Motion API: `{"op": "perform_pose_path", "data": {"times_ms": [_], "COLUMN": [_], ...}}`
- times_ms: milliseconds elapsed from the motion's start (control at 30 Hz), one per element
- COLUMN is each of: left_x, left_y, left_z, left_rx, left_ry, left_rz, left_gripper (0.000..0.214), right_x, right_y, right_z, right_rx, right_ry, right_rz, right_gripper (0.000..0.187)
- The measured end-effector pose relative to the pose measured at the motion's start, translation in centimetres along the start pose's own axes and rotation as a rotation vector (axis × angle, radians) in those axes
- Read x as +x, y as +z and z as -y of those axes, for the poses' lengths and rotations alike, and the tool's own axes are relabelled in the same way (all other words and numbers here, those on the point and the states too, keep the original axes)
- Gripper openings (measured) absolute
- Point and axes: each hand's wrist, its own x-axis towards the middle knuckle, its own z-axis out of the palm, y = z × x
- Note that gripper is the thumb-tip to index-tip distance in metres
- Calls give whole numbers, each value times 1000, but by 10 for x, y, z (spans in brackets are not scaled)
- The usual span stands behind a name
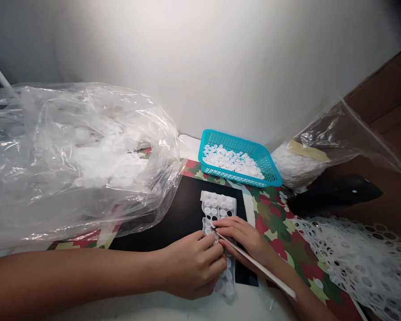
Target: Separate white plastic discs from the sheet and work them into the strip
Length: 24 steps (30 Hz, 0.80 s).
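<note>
A narrow translucent sheet with rows of white round pieces [218, 203] lies lengthwise on a black mat [167, 218]. Some of its round places show dark. Over its middle, my left hand [197, 265] is closed with the fingers curled; what they pinch is hidden. My right hand [245, 240] meets it from the right, its fingertips at the sheet. A thin white stick [260, 267] sticks out from between the right thumb and fingers and slants back over the forearm.
Behind the mat stands a turquoise basket [240, 177] of small white discs. A large clear plastic bag [87, 169] of white pieces fills the left. At right are another filled bag [297, 165], a black object [347, 194] and a heap of perforated white sheets [364, 263]. Patterned cloth [307, 263] covers the table.
</note>
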Motion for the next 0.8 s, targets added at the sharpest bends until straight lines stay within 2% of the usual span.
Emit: {"op": "perform_pose_path", "data": {"times_ms": [367,633,800], "left_x": [1,0,0], "left_y": [-1,1,2], "left_z": [0,-1,1], "left_rx": [3,17,41], "left_ry": [13,33,29], "left_rz": [-14,-30,-36], "left_gripper": [25,28,31], "right_x": [0,1,-2], "right_y": [2,5,8], "right_z": [0,-2,-7], "right_rx": [-44,-280,-344], "right_ry": [-12,-176,-182], "right_rz": [-18,-49,-51], "right_gripper": [15,18,20]}}
